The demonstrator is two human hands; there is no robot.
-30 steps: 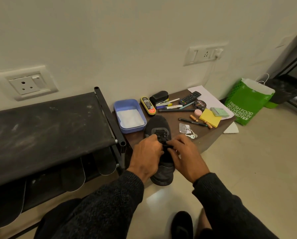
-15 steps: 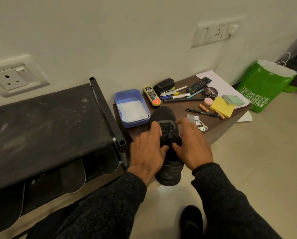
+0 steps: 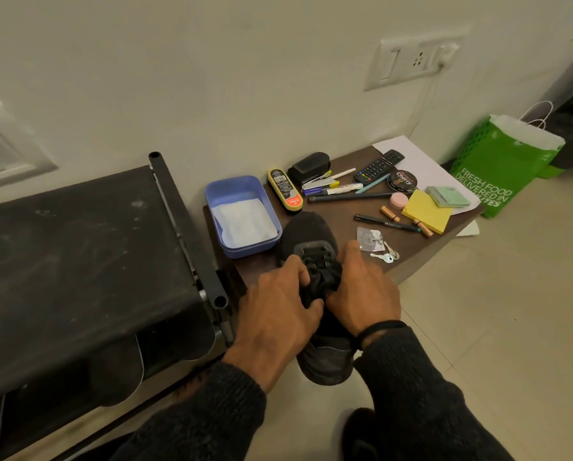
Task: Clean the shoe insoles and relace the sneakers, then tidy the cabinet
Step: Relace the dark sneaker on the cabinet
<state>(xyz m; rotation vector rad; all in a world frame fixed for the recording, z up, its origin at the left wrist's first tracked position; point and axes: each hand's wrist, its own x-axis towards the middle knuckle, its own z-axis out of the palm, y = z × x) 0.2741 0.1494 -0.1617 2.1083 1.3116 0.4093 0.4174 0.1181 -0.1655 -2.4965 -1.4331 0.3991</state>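
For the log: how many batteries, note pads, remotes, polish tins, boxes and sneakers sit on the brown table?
Batteries: 2
Note pads: 2 (one yellow, one green)
Remote: 1
Polish tin: 1
Blue box: 1
Sneaker: 1
Total: 8

A black sneaker point(image 3: 308, 234) with black laces point(image 3: 321, 277) is sitting on the dark brown tabletop point(image 3: 408, 251); a lavender-blue tub point(image 3: 242, 194) is showing a white cloth point(image 3: 245, 224), yellow sticky notes point(image 3: 426, 216) are glowing near the right edge, and a green bag point(image 3: 501, 168) is carrying white lettering.
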